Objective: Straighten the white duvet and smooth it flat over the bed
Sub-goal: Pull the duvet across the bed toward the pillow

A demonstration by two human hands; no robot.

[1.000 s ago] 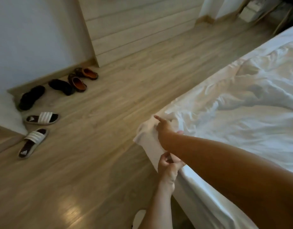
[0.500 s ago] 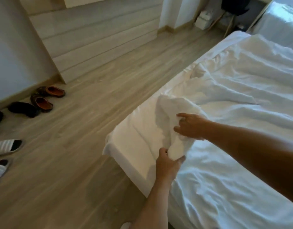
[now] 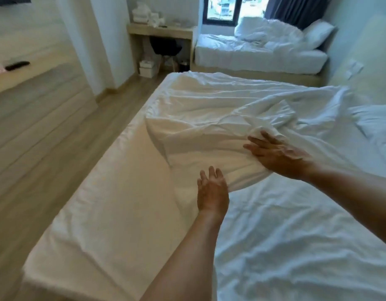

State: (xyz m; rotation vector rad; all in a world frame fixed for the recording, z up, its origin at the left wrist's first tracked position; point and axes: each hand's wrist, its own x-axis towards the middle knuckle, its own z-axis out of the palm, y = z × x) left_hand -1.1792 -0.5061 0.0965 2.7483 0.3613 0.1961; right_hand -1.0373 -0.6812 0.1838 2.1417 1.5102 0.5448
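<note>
Left hand (image 3: 212,191): arm extended, fingers straight, released, at the folded edge of the white duvet (image 3: 209,109). Right hand (image 3: 276,156): fingers spread flat on the fold, grasping nothing.

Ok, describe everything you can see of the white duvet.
The white duvet looks like soft cotton, heavily creased. It lies rumpled across the bed, its near-left corner folded back into a puffy bunch, leaving the bed's left strip uncovered. The right hand presses flat on the bunch with fingers spread. The left hand, fingers straight, is at the fold's near edge.
</note>
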